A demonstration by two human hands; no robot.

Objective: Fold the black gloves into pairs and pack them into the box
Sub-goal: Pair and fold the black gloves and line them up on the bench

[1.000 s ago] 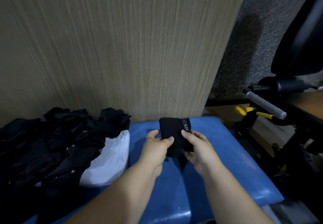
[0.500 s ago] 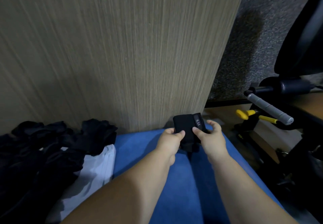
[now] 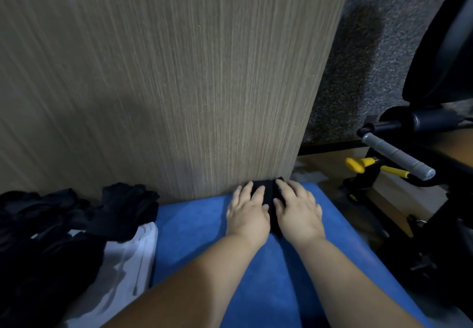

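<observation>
black gloves (image 3: 268, 194), blue cushion (image 3: 194, 225), wood-grain panel (image 3: 179, 71)

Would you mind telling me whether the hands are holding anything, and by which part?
Nothing is gripped: the left hand and right hand press flat on top of the folded black gloves, one hand on each side.

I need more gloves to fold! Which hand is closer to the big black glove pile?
Left. The left hand lies just right of the glove pile; the right hand lies farther right, past the left one.
</observation>
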